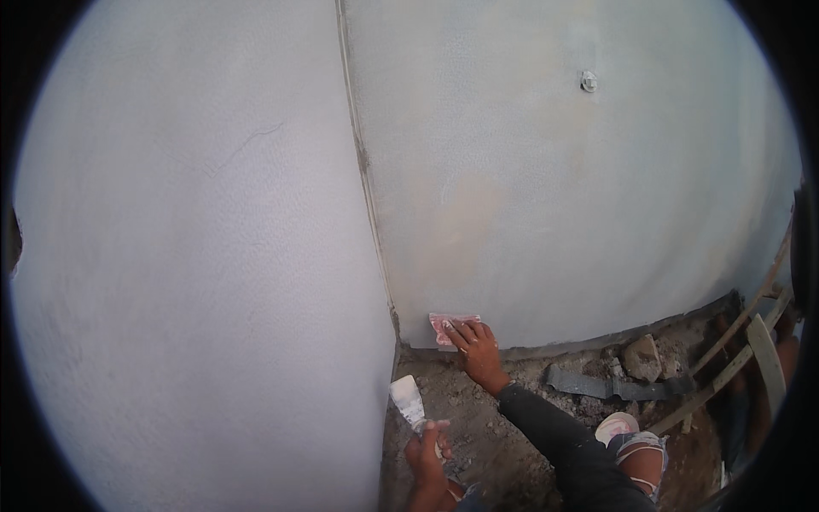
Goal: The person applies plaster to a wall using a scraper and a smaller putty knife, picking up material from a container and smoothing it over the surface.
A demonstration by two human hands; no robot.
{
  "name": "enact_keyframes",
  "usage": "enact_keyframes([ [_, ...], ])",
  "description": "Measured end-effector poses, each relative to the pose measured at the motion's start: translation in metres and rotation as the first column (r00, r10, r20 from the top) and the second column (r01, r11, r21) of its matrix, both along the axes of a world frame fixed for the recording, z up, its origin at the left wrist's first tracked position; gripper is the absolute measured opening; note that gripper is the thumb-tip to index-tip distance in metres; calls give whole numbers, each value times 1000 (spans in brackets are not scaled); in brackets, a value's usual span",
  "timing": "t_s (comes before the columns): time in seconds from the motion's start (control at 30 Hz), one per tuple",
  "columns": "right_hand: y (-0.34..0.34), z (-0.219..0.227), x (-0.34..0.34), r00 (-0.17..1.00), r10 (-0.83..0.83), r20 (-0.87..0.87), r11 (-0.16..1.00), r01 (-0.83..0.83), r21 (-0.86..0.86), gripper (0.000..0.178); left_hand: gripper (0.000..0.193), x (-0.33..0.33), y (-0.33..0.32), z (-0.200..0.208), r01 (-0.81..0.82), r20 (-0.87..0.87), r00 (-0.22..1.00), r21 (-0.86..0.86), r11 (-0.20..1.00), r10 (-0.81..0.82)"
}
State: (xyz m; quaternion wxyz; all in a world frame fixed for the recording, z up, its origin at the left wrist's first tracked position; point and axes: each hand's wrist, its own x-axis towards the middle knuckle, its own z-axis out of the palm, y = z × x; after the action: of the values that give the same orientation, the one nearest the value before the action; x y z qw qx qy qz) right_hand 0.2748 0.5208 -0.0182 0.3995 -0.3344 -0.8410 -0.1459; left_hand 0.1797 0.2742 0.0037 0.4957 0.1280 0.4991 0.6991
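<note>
My right hand presses a flat pink putty spreader, smeared with white, against the foot of the right-hand wall. This spot is just right of the corner where two walls meet. Lower down, the fingers of my left hand wrap round the handle of a putty knife. Its broad blade is coated white and points up, near the left-hand wall. Most of the knife's handle is hidden in my fist.
Loose soil and rubble lie below the wall. To the right are a stone, a bent grey strip, a whitish round container beside my knee, and wooden poles. A small fitting sticks out of the right-hand wall.
</note>
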Motion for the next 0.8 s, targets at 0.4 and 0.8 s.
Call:
enact_keyframes([
  [0.4, 36, 253, -65, 958, -104, -266, 888, 210, 409, 50, 42, -6, -1, -15, -5, 28, 1000, 6, 1000, 5],
  [0.8, 5, 110, 1, 967, 102, 234, 972, -147, 182, 56, 44, 0, 3, -3, 20, -30, 999, 10, 1000, -19],
])
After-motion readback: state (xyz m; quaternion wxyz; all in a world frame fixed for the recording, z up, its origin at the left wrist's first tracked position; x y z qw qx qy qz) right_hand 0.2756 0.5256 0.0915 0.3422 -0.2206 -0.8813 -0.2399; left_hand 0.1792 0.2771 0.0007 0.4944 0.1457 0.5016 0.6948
